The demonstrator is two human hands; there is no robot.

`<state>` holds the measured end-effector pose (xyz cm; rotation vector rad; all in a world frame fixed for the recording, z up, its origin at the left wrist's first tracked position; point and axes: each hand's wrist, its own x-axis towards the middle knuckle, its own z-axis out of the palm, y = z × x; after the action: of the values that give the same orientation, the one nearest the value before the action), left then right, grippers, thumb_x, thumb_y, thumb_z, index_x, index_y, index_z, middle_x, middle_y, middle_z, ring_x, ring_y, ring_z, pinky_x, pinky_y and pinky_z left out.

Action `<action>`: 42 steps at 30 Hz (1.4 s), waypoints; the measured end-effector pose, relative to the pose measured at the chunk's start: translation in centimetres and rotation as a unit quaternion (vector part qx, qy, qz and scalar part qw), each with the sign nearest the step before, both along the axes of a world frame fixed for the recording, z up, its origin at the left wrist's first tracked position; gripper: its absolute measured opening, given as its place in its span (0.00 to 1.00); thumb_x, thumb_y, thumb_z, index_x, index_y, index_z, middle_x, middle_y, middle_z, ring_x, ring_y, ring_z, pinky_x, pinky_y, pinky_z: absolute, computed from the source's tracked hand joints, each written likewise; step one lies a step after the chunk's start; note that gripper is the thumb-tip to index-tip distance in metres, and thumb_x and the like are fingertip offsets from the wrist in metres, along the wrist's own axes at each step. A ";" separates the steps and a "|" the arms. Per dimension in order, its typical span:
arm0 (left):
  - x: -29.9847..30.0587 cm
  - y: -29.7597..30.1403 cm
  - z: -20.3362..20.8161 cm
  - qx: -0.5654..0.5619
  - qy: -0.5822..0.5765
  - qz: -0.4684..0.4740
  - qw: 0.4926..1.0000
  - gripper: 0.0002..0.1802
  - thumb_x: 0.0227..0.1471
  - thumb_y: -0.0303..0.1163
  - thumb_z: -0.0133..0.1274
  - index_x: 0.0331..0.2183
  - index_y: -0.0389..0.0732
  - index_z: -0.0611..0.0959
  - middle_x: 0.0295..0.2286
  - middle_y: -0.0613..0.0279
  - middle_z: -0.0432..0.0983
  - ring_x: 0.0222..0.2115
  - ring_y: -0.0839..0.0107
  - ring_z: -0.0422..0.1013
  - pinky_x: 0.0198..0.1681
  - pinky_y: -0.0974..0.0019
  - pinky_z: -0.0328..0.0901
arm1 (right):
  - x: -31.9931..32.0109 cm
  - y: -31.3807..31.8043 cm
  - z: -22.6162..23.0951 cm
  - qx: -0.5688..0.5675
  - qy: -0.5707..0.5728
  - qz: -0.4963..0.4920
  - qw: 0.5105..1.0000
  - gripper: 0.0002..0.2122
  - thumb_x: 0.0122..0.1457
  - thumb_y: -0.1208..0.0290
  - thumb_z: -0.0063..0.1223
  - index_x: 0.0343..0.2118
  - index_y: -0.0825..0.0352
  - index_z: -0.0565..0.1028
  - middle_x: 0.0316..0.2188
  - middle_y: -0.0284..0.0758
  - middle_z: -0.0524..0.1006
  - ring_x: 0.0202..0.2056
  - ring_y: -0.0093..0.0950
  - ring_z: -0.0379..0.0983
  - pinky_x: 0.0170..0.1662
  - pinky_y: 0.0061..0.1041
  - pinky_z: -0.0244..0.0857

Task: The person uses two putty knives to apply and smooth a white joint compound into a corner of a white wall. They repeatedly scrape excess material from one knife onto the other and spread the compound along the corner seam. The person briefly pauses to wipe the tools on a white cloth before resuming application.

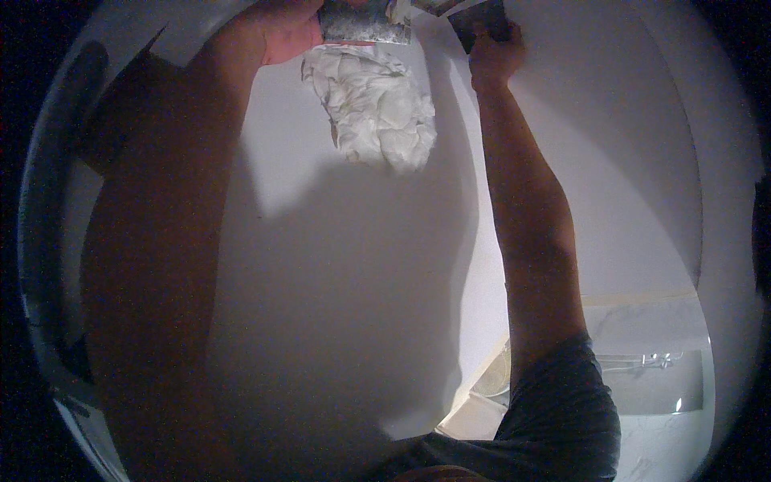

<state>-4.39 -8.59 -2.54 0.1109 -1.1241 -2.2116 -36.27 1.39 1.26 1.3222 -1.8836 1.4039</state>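
Both arms reach up to the top edge of the picture. At the upper left, my left hand (291,34) is closed at one end of a wide, flat metal blade (365,24) with white smears on it; its fingers are partly hidden. My right hand (498,56) grips a dark, flat rectangular tool (479,24), like a wide spreading blade, tilted toward the left one. Right below the left blade, a lumpy, folded white mass (381,108) lies against the white surface (345,265). It looks like thick wet plaster, though the dim light leaves this unsure.
Shadows of my arms and body fall over the white surface. At the lower right, a chrome fixture (642,361) shows on a grey, glossy area below a tape-like strip (634,299). A round, pale thing (499,371) sits behind my right sleeve.
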 end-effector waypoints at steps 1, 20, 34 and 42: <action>0.3 0.1 -0.1 -0.002 -0.003 -0.007 1.000 0.23 0.58 0.24 0.54 0.55 0.28 0.74 0.52 0.49 0.74 0.52 0.55 0.72 0.60 0.51 0.67 | 0.2 -0.1 -0.4 0.003 -0.004 -0.017 1.000 0.17 0.51 0.77 0.68 0.45 0.71 0.78 0.40 0.38 0.83 0.40 0.30 0.79 0.47 0.31 0.72; 1.9 -0.3 0.6 -0.027 -0.016 -0.059 0.998 0.21 0.61 0.25 0.52 0.54 0.28 0.74 0.50 0.48 0.77 0.50 0.55 0.75 0.58 0.52 0.70 | 4.9 -1.9 -2.3 -0.021 -0.011 -0.086 0.996 0.19 0.45 0.70 0.70 0.41 0.67 0.78 0.36 0.40 0.83 0.38 0.36 0.82 0.46 0.36 0.75; -0.3 0.5 0.3 0.003 -0.027 -0.060 0.998 0.25 0.56 0.23 0.56 0.54 0.27 0.74 0.49 0.47 0.77 0.48 0.54 0.76 0.57 0.51 0.71 | 2.3 -1.6 -2.3 0.054 0.136 -0.158 0.976 0.18 0.48 0.64 0.70 0.38 0.65 0.75 0.35 0.44 0.83 0.38 0.43 0.82 0.45 0.41 0.75; 0.3 0.2 0.2 -0.010 -0.041 -0.072 0.997 0.23 0.56 0.24 0.57 0.52 0.26 0.75 0.48 0.47 0.78 0.48 0.54 0.77 0.57 0.52 0.71 | 4.8 -1.1 -1.3 0.086 0.085 -0.139 0.983 0.18 0.50 0.60 0.69 0.36 0.65 0.73 0.34 0.44 0.83 0.39 0.44 0.82 0.45 0.42 0.74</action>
<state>-4.12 -8.34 -2.33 0.1171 -1.2327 -2.3403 -31.49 0.33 -0.08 1.1588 -2.0165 0.9769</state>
